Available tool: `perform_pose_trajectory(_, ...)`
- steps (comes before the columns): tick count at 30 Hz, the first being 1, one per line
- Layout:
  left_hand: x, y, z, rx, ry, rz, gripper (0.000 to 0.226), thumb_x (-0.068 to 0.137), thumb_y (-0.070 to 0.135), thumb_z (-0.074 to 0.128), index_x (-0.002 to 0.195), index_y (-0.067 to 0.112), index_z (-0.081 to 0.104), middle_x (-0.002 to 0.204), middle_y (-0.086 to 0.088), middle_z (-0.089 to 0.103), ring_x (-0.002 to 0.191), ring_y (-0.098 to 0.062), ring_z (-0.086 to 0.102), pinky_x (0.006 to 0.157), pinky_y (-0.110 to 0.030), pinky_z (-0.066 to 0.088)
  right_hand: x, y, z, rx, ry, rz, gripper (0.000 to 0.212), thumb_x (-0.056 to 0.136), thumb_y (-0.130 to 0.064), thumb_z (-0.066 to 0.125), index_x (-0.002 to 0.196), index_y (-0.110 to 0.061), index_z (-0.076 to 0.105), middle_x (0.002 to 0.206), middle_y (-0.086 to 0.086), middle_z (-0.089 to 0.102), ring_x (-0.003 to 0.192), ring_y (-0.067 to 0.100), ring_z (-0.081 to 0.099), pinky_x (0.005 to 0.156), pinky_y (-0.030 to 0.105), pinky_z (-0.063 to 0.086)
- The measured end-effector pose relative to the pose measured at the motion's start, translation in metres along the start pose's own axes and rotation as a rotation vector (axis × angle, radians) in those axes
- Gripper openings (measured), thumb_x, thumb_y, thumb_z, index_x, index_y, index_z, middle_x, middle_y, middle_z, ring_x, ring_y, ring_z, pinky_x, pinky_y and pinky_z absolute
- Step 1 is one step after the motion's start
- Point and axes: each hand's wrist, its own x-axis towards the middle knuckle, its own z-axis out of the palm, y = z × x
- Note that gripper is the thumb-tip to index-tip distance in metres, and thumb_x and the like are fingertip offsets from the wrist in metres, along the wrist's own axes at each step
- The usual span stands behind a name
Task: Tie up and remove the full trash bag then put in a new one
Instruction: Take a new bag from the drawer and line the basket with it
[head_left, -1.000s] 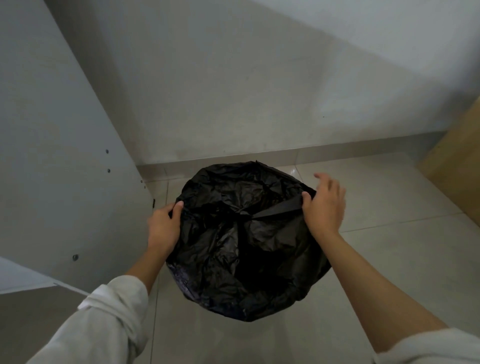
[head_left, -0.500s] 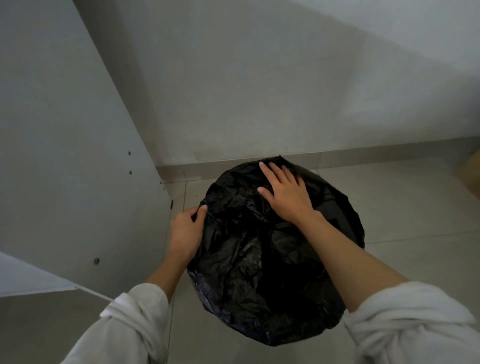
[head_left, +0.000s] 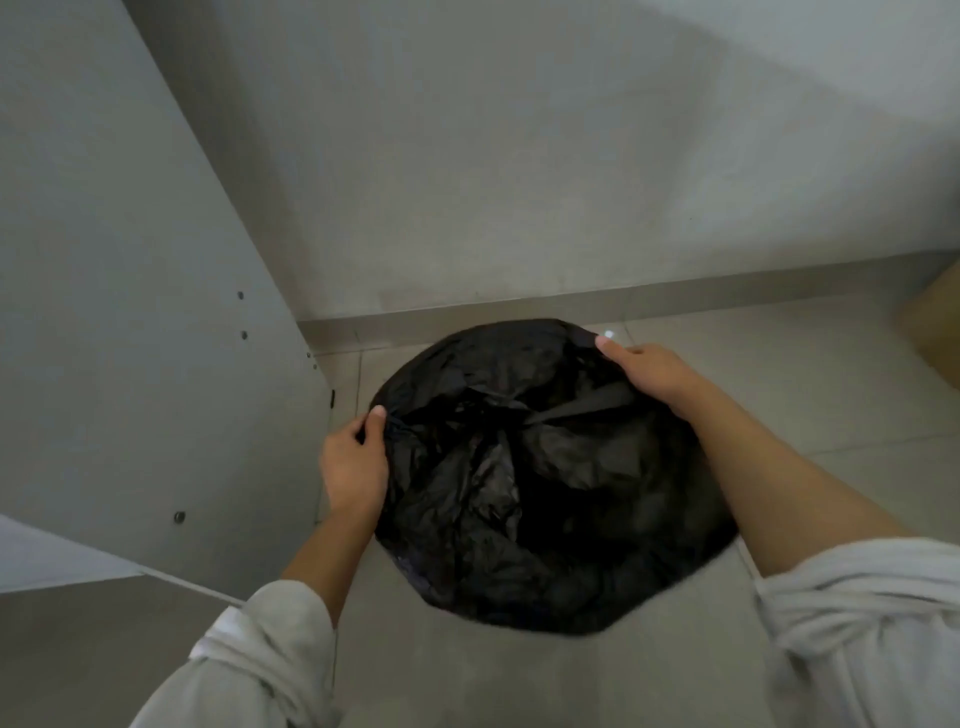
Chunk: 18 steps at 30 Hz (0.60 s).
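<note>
A round bin lined with a crumpled black trash bag (head_left: 519, 467) stands on the tiled floor below me; the bag covers the rim all round, so the bin itself is hidden. My left hand (head_left: 353, 462) grips the bag's edge at the left side of the rim, thumb on top. At the far right of the rim my right hand (head_left: 649, 371) rests on the bag's edge, its fingers curled over the plastic. Both forearms are bare, with white sleeves pushed up.
A white cabinet panel (head_left: 130, 312) with screw holes stands close to the left of the bin. A grey wall (head_left: 519, 156) and skirting run behind it. A tan wooden object (head_left: 935, 317) is at the far right edge. Tiled floor (head_left: 805, 364) extends to the right.
My right hand has moved from the top middle of the bag out to the far right rim. My left hand stays on the left edge, now pinching it.
</note>
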Motion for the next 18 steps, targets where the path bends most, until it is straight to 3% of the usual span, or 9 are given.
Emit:
perform_pose_trajectory(2,-0.005,-0.002,0.006,-0.022,0.12,-0.114,0.041,0.098,0.033,0.044,0.097,-0.002,0.065,0.092,-0.018,0.066,0.089,-0.031,0.061,0.076,-0.034,0.046,-0.015,0.014,-0.004,0.274,0.034,-0.044,0.043,0.087,-0.051,0.056,0.095,-0.012,0.072,0.109,0.011,0.07,0.099,0.025,0.066,0.099,0.04,0.048)
perform_pose_trajectory(3,-0.009,0.0,0.011,-0.03,0.172,-0.183,0.043,0.098,0.034,0.042,0.102,-0.003,0.063,0.099,-0.022,0.065,0.094,-0.035,0.061,0.08,-0.038,0.046,-0.024,0.02,-0.002,0.388,0.049,-0.051,0.035,0.089,-0.044,0.057,0.096,-0.013,0.071,0.107,0.011,0.07,0.097,0.024,0.066,0.097,0.04,0.049)
perform_pose_trajectory(6,-0.027,0.015,0.028,-0.102,0.265,-0.359,0.048,0.1,0.037,0.036,0.12,-0.003,0.053,0.118,-0.026,0.059,0.108,-0.04,0.056,0.088,-0.042,0.044,-0.046,0.034,0.013,0.564,0.046,-0.036,0.04,0.092,-0.039,0.055,0.12,-0.01,0.061,0.117,0.008,0.066,0.102,0.024,0.064,0.095,0.04,0.05)
perform_pose_trajectory(8,-0.043,0.025,0.037,-0.176,0.24,-0.402,0.047,0.101,0.036,0.033,0.124,-0.002,0.048,0.123,-0.024,0.056,0.11,-0.038,0.055,0.084,-0.038,0.043,-0.061,0.046,0.025,0.632,0.068,-0.011,0.047,0.093,-0.04,0.054,0.129,-0.01,0.054,0.122,0.006,0.062,0.107,0.025,0.06,0.095,0.04,0.049)
perform_pose_trajectory(10,-0.054,0.029,0.04,-0.257,0.184,-0.405,0.045,0.101,0.036,0.032,0.125,0.0,0.045,0.122,-0.021,0.056,0.109,-0.035,0.055,0.079,-0.034,0.04,-0.078,0.055,0.036,0.724,0.082,0.0,0.047,0.093,-0.037,0.053,0.132,-0.01,0.05,0.123,0.008,0.06,0.109,0.026,0.059,0.096,0.039,0.048)
perform_pose_trajectory(13,-0.059,0.024,0.036,-0.432,0.039,-0.376,0.041,0.099,0.036,0.037,0.124,0.004,0.042,0.121,-0.014,0.055,0.109,-0.029,0.054,0.088,-0.036,0.045,-0.099,0.061,0.053,0.876,0.05,0.006,0.048,0.089,-0.038,0.06,0.132,-0.02,0.049,0.126,0.005,0.06,0.11,0.024,0.06,0.097,0.043,0.049)
perform_pose_trajectory(15,-0.063,0.018,0.027,-0.614,-0.139,-0.403,0.042,0.096,0.031,0.048,0.13,0.009,0.038,0.123,-0.009,0.053,0.113,-0.027,0.055,0.096,-0.043,0.047,-0.11,0.06,0.061,0.959,0.021,0.017,0.049,0.085,-0.036,0.066,0.13,-0.028,0.048,0.121,-0.005,0.061,0.107,0.017,0.059,0.089,0.04,0.051)
perform_pose_trajectory(18,-0.07,0.004,0.012,-0.741,-0.357,-0.435,0.056,0.087,0.019,0.065,0.136,0.014,0.038,0.126,-0.006,0.056,0.111,-0.025,0.059,0.093,-0.044,0.049,-0.12,0.065,0.069,0.989,-0.016,0.011,0.06,0.078,-0.021,0.075,0.129,-0.027,0.045,0.119,-0.005,0.06,0.105,0.015,0.06,0.078,0.037,0.053)
